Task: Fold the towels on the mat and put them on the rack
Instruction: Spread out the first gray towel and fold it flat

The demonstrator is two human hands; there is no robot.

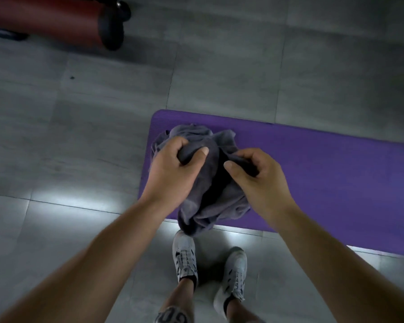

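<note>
A crumpled grey towel (217, 201) hangs bunched between my hands, above the left end of the purple mat (324, 173). My left hand (173, 169) grips a fold near the towel's top. My right hand (259, 178) pinches another fold just to the right. The towel's lower end droops toward my shoes. More grey cloth (191, 131) shows behind my left hand; I cannot tell whether it is a second towel lying on the mat. No rack is in view.
My two white shoes (184, 257) stand on the grey tiled floor (79, 136) at the mat's near edge. A dark red cylindrical roller (56, 19) with a black end lies at the top left.
</note>
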